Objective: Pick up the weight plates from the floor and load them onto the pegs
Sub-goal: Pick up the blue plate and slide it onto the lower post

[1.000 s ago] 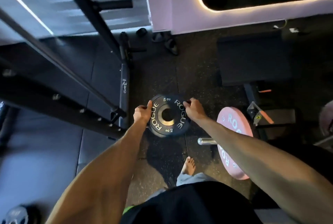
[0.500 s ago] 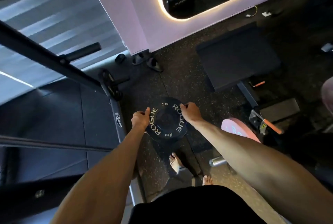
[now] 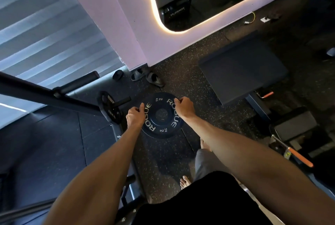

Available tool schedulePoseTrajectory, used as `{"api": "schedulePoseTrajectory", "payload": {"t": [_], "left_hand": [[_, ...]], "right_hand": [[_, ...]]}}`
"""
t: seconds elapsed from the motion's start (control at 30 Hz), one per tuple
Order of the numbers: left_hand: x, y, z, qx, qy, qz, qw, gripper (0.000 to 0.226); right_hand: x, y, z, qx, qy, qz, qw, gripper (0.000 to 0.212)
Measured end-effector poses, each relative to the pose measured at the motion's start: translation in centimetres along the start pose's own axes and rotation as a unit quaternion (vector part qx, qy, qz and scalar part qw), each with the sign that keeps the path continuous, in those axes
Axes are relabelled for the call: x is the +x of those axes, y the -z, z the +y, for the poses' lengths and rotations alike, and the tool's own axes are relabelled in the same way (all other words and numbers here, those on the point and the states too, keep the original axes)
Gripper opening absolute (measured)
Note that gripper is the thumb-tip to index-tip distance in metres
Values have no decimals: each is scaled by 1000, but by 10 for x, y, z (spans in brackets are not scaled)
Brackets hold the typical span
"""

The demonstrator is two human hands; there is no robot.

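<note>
Both hands are gripping one plate here: the left hand (image 3: 135, 118) is curling round the left rim, thumb lying on the face, and the right hand (image 3: 184, 107) is clamping the upper right rim, fingers wrapped over the edge. The black weight plate (image 3: 161, 115) between them is reading ROGUE twice and 5 KG twice in pale lettering, face up towards us, and it is hanging above the speckled floor (image 3: 181, 80), clear of it as far as I can tell.

Just left of the left hand, a second dark plate (image 3: 108, 106) is sitting edge-on on a short peg (image 3: 123, 100) of the rack, its label too blurred to read. A longer padded bar (image 3: 79, 83) is sticking out higher up the black rack beam (image 3: 45, 96).

So I am counting two plates. Beyond them, two dark slippers (image 3: 147, 78) are lying by the wall corner, with a small dark item beside them that I cannot identify. To the right, a flat dark bench pad (image 3: 243, 72) is lying low, and an orange-handled lever (image 3: 301, 157) is pointing towards the frame's edge. One bare foot (image 3: 184, 182) is showing below, the other mostly hidden behind the right forearm.
</note>
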State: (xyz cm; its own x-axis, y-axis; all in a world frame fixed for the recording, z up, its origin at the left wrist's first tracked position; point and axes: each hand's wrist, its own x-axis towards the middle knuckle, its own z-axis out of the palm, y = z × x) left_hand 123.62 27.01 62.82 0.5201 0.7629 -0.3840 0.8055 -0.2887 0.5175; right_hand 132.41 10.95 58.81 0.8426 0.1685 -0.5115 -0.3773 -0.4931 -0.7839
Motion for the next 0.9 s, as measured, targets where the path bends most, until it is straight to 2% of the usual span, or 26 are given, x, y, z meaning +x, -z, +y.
{"api": "schedulePoseTrajectory", "payload": {"t": [0.33,0.6,0.9], "left_hand": [[99,27,65,-41,80,66,994,53],[150,45,91,-108,171,142,969,64],[204,72,74,-159,257,206,931,63]], "right_hand": [[124,-26,-116,-92,111,-100,985,40],[198,-60,-204,-216,192,-203,936,51],[236,-143,-261,-261,240,-296,887,46]]}}
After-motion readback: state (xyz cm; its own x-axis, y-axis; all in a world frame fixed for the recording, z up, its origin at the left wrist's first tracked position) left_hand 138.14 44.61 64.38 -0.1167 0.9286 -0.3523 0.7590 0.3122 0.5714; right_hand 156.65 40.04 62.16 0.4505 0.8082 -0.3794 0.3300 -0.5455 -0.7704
